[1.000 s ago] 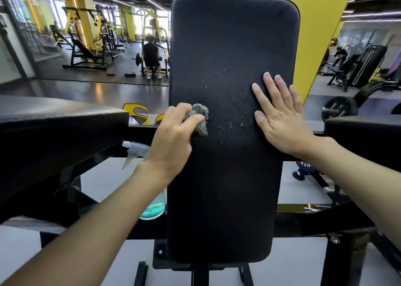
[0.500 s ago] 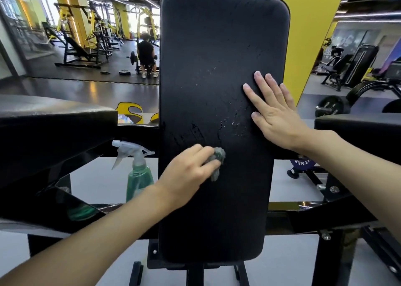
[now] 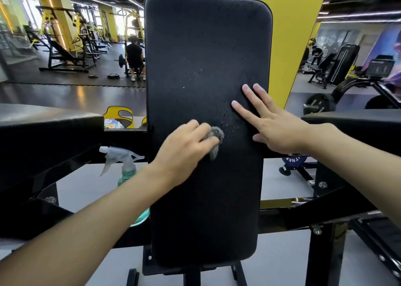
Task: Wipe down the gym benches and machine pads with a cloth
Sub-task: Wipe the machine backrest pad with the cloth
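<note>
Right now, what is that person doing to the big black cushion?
A person is cleaning a gym machine. Their left hand grips a grey cloth and rubs it on the middle of the tall black pad. Their right hand lies flat on the pad's right side, fingers straight. Little wet drops show between the hands. A spray bottle stands left of the pad.

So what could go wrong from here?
The spray bottle stands close behind the left forearm; a wide stroke might knock it over.
The right hand lies flat on the pad, so the patch under it may go unwiped.
The cloth in the left hand is bunched small; droplets could be missed.
</note>
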